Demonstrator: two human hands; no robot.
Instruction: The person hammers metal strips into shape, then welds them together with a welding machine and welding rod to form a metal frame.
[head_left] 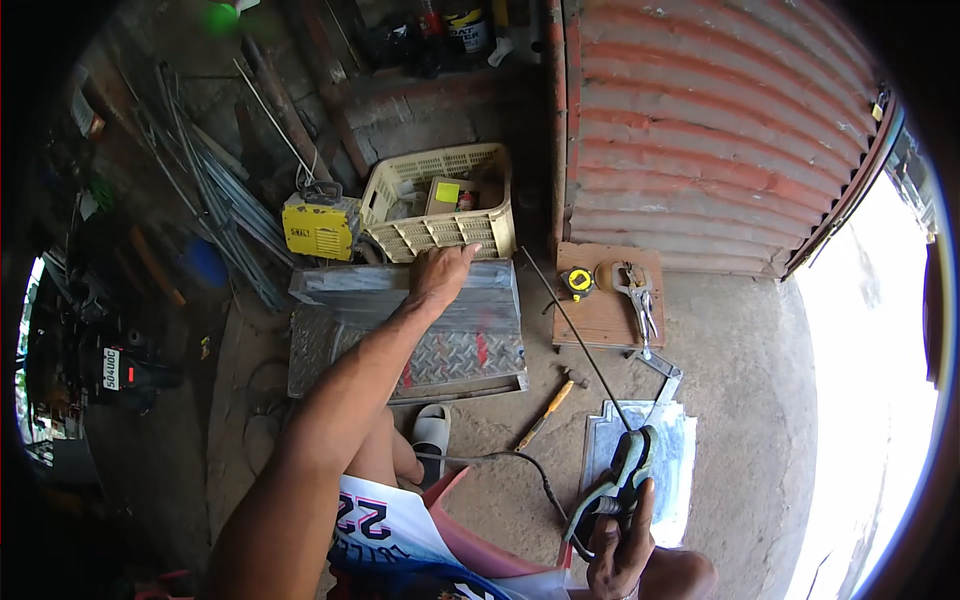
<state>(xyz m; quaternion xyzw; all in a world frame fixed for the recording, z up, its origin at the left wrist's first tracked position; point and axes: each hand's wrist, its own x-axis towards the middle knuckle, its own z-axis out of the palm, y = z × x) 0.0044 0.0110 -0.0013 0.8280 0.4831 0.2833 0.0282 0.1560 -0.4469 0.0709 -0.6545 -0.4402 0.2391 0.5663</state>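
My left hand [443,276] is closed over the top edge of a grey metal box-like piece [465,300], whose lower panel is diamond-pattern tread plate [450,355] with red marks. At the lower right, my right hand [622,550] is closed around a welding electrode holder [628,470], one finger lying along it. A long thin welding rod [575,328] sticks out of its jaws, slanting up and left, with its tip to the right of the metal piece. From the holder, a dark cable [535,463] runs left across the floor.
A wooden stool [600,330] holds a tape measure [578,283] and locking pliers [637,300]. A hammer [545,412] lies on the floor near a pale metal sheet [680,460]. Behind stand a yellow welding machine [318,228] and a plastic crate [440,238]; long metal bars [225,200] lean at left.
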